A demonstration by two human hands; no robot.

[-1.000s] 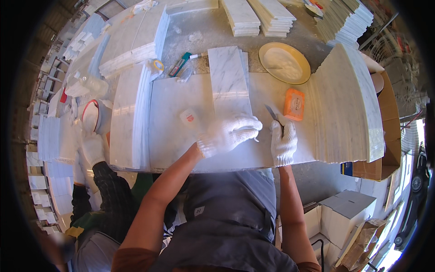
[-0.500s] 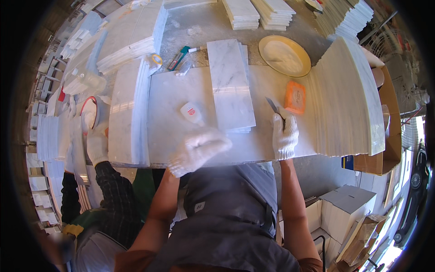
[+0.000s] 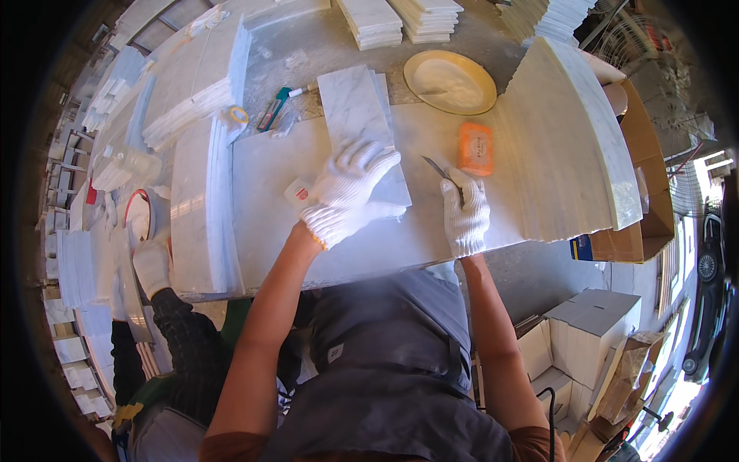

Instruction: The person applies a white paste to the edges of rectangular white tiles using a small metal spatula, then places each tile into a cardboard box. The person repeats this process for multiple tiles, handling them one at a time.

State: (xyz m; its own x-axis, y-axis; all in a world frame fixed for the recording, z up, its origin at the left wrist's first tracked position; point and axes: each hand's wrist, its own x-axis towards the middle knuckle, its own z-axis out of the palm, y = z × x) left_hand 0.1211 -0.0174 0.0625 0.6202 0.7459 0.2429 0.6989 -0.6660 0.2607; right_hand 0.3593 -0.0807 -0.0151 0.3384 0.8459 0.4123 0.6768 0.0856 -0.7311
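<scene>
My left hand, in a white knit glove, lies flat with fingers spread on the near end of a long white marble tile on the stone worktable. A small white bottle with a red mark lies just left of that hand. My right hand, also gloved, is closed around a thin metal blade tool that points up and left. An orange rectangular block lies just beyond the right hand.
A yellow round plate with white paste sits at the back. A curved marble slab is on the right, stacked tiles on the left. A green-handled tool lies behind. Another person's gloved hand is at lower left. Cardboard boxes stand below right.
My left hand swung down toward my body, then came back up and now rests on the marble tile. The right hand stayed put with the blade tool.
</scene>
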